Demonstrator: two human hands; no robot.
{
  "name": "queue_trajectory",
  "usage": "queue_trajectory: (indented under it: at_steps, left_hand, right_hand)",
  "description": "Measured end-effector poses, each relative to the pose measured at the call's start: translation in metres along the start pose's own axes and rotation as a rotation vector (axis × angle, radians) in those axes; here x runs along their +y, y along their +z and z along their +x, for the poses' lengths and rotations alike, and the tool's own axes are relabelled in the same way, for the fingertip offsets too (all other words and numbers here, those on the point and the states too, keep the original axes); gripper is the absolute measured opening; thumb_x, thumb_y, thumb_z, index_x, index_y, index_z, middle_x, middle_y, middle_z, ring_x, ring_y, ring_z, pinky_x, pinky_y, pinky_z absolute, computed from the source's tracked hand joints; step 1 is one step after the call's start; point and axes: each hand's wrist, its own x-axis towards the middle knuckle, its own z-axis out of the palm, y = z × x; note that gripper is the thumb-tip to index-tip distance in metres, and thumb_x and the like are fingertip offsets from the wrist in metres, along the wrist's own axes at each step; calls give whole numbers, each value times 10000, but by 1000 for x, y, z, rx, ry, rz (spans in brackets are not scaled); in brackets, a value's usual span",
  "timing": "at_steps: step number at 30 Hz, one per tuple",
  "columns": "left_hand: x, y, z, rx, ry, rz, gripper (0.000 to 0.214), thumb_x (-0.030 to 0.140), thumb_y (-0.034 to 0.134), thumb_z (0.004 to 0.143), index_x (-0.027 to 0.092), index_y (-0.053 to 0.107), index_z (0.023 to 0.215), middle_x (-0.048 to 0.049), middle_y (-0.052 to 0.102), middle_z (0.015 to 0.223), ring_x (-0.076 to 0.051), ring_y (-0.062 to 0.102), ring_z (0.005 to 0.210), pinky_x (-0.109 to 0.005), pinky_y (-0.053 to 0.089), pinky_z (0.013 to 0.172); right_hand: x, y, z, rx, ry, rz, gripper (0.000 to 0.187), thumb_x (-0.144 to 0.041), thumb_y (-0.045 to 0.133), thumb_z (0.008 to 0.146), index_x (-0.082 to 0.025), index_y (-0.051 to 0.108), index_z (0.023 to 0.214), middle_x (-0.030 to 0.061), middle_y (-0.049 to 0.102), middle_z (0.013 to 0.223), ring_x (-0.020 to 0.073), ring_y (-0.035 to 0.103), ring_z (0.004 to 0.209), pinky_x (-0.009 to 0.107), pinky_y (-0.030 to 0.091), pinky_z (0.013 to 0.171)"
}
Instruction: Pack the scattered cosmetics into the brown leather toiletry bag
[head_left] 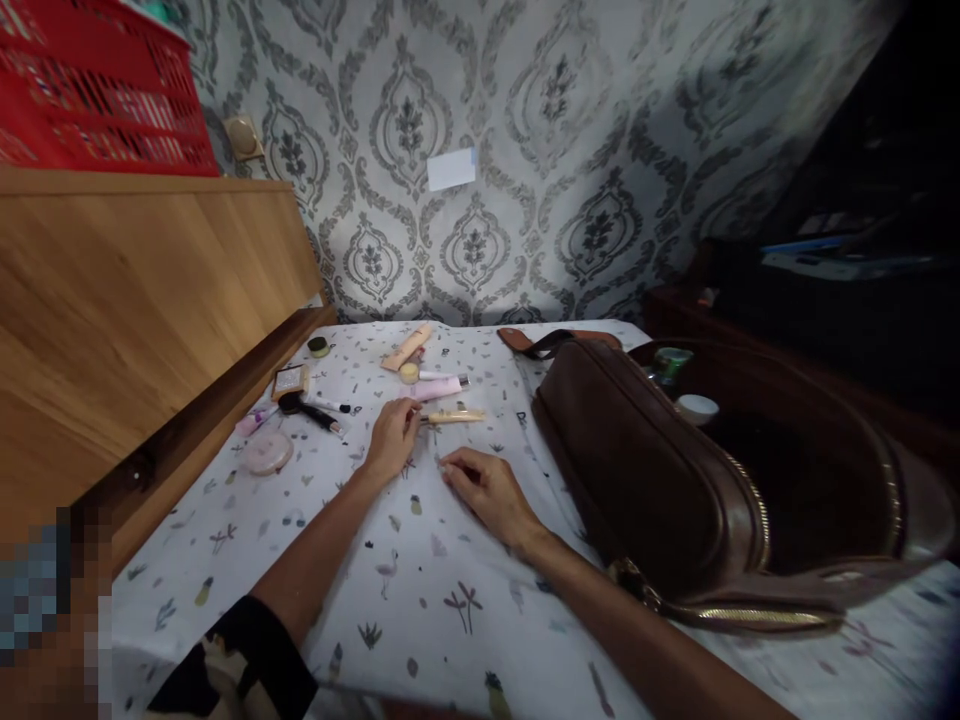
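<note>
Head view. The left hand (391, 440) has its fingertips at the dark end of a slender yellow tube (456, 416) lying on the cloth-covered desk (420, 610); whether its grip pinches or merely touches cannot be told. The right hand (491, 492), nearer the viewer, has curled fingers; whether its grip encloses anything cannot be told. Beyond the tube: a pink tube (439, 388). Right: an open brown bag (637, 470).

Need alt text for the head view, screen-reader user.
A person's left hand is at the end of a slim yellowish tube on a white patterned cloth, the right hand curled nearby. Brushes lie to the left, a pink tube just beyond; an open brown bag sits at right.
</note>
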Motion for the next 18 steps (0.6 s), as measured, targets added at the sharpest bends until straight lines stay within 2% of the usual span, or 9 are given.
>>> queue_trajectory:
  at_steps: [7,11,15,18]
  left_hand:
    - [-3,1,0,19,-23,7,132,172,491,938,205,613,976,-57,646,929,-232,593,943,-376,483,869]
    - [-6,1,0,14,-19,19,188,175,479,936,200,622,1055,-81,637,1020,-250,574,1022,-414,475,935]
    - [-6,3,0,-37,19,18,230,237,463,975,192,623,1134,-102,651,1129,-263,563,1113,-450,448,1017]
    - [-1,2,-1,-100,67,21,165,274,525,959,195,642,1044,-90,676,1073,-264,577,1071,-444,459,998]
  right_hand:
    - [0,1,2,-5,7,6,220,-310,521,868,-170,681,812,15,649,727,157,567,700,271,432,685]
    - [0,1,2,-3,-5,19,207,-291,524,862,-169,674,789,4,633,704,142,544,670,260,414,661]
    - [-1,0,2,10,-9,22,192,-260,526,861,-170,680,789,-3,629,688,136,536,652,255,407,646]
    - [-2,0,2,20,-17,44,177,-229,527,857,-170,686,810,-4,640,691,135,549,650,254,419,653]
